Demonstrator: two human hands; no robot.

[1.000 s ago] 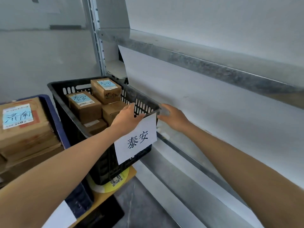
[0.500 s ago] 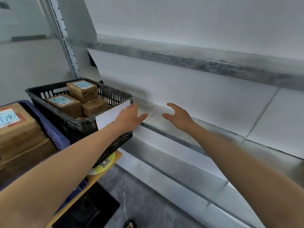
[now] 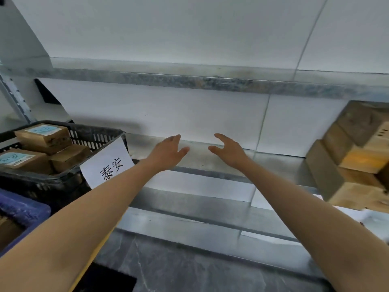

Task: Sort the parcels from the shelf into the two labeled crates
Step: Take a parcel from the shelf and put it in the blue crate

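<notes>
My left hand [image 3: 168,151] and my right hand [image 3: 228,150] hover side by side over a bare stretch of the metal shelf [image 3: 210,161], both with relaxed fingers and nothing held. A stack of brown cardboard parcels [image 3: 355,157] stands on the shelf at the far right, apart from my right hand. The black crate [image 3: 96,134] at the left carries a white paper label [image 3: 108,165] and holds several brown parcels [image 3: 44,133] with blue labels. A blue crate [image 3: 23,209] shows at the lower left edge.
A second shelf board [image 3: 189,77] runs above the hands, with a white wall behind. A lower shelf level [image 3: 189,224] and dark floor [image 3: 179,270] lie below. A perforated upright post [image 3: 14,98] stands at the left.
The view has swung right, away from the black crate. Both hands left the crate's rim and moved right over the shelf. The parcel stack at the right has come into view.
</notes>
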